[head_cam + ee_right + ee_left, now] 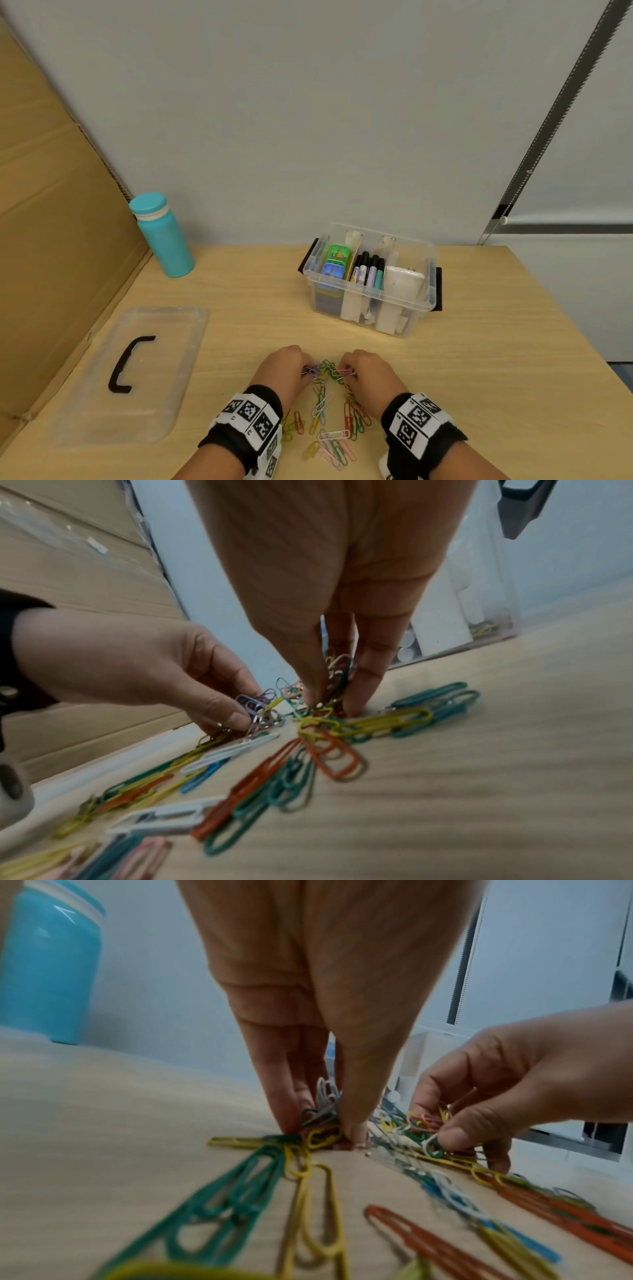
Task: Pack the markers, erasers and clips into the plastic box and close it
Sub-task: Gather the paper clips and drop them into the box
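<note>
Several coloured paper clips (323, 411) lie scattered on the wooden table near its front edge. My left hand (286, 368) pinches a bunch of clips (322, 1123) between thumb and fingers against the table. Beside it, my right hand (364, 371) pinches another bunch of clips (330, 693) the same way. The clear plastic box (371, 279) stands open behind the hands. It holds erasers (335, 262) on the left, markers (368, 270) in the middle and white dividers. Its clear lid (137, 373) with a black handle lies flat at the left.
A teal bottle (161, 234) stands at the back left of the table. A cardboard sheet (51, 222) leans along the left side. A pale wall rises right behind the table (513, 342).
</note>
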Available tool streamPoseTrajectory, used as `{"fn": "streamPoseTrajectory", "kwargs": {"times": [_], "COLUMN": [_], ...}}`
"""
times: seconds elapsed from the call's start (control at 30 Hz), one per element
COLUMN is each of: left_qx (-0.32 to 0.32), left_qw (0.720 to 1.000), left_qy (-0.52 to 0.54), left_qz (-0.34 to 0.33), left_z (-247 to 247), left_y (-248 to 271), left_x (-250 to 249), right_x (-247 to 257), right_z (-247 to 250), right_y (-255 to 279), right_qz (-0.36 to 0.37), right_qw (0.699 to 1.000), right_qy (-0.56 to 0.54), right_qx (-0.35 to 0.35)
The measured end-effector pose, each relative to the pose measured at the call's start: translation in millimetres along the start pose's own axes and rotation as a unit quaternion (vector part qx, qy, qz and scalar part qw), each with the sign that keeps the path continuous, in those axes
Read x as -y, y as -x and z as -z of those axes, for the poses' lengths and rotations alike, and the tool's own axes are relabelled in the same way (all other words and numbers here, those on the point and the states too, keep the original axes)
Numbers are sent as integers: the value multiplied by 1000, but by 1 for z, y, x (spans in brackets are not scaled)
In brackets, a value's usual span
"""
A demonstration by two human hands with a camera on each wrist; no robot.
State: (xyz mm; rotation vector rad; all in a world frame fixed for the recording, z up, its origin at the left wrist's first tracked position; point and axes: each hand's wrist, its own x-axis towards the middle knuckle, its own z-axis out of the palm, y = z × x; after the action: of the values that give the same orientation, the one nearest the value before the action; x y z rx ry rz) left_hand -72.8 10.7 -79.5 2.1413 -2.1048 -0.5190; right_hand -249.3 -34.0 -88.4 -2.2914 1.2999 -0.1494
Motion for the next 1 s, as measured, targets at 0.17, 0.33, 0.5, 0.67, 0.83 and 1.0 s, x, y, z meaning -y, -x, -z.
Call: {"fn": "streamPoseTrajectory", "kwargs": {"times": [0.17, 0.33, 0.5, 0.67, 0.83, 1.0], "left_qx": [-41, -113, -153, -160, -154, -148], "left_qw": [998, 980, 961, 958, 959, 963], "left_qy": [55, 162, 230, 237, 237, 223], "left_qz": [-3, 3, 15, 18, 17, 14], "left_z": [3, 12, 16, 17, 17, 18], "left_y": [3, 10, 11, 12, 12, 14], "left_x": [9, 19, 26, 29, 27, 26], "right_x": [-7, -1, 5, 3, -15, -26], "right_z": [12, 45, 91, 140, 172, 177], "right_y": [5, 16, 21, 24, 9, -26], "right_qz": [-25, -27, -16, -20, -38, -116], "right_qw": [997, 979, 960, 955, 967, 979], "right_qy": [-70, -187, -243, -228, -96, 107], "right_qx": [-26, -77, -136, -190, -234, -130]}}
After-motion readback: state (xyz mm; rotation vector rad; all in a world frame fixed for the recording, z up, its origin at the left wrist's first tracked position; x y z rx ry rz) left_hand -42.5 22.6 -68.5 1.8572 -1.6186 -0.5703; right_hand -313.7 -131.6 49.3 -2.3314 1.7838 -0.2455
